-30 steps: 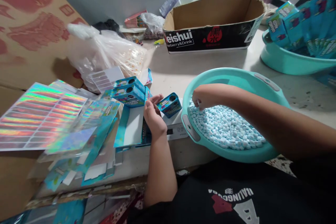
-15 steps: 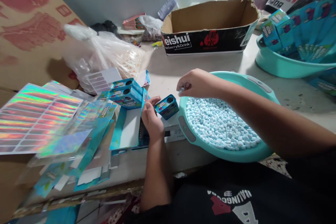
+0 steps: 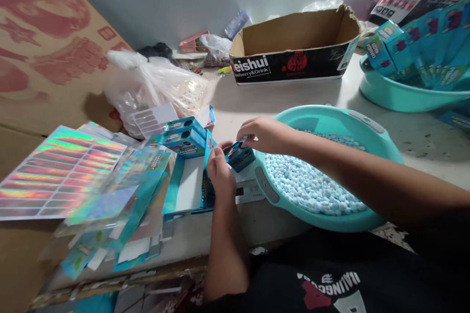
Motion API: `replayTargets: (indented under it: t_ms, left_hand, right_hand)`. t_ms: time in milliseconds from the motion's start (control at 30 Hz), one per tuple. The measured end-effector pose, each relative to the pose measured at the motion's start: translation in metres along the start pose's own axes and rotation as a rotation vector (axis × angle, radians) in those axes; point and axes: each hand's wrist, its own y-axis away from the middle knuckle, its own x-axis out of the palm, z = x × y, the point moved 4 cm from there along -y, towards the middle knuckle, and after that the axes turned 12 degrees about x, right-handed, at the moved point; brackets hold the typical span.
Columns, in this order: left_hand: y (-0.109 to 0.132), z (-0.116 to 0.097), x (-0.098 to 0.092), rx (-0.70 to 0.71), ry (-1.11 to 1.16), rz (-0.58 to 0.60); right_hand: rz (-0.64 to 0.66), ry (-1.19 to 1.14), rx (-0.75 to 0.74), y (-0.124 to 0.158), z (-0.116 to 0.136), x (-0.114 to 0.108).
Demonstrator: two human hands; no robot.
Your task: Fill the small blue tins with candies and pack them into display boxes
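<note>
In the head view, a small blue box (image 3: 239, 155) is grasped at its left side by the left hand (image 3: 221, 173) and held over a scale (image 3: 249, 190) on the desk (image 3: 257, 98), just beside a teal basin (image 3: 370, 124) of pale candies (image 3: 308, 183). The right hand (image 3: 262, 134) is pinched closed at the box's top; whether anything is held between its fingers cannot be told.

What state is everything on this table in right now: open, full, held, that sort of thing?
small blue box, held by the left hand, right hand fingers at its top
near basin, partly filled with pale blue candies
cardboard box, open on top
far basin, piled with blue boxes
plastic bag, crumpled and slumped
</note>
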Motion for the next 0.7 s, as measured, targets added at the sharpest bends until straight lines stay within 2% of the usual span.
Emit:
replayTargets:
  t_ms: [133,300,700]
  left_hand:
    - [-0.0014,0.0083,0.0008,-0.114,0.164,-0.05]
    - [-0.0048,0.0111,0.0013,-0.151,0.265,-0.061]
    - [-0.0042,0.0107,0.0004,-0.151,0.252,-0.035]
  right_hand:
    - [-0.002,0.046,-0.03,0.0002,0.0002,0.0012]
    - [0.007,0.078,-0.018,0.0008,0.0005,0.0014]
    - [0.029,0.096,-0.014,0.0015,-0.0006,0.0027]
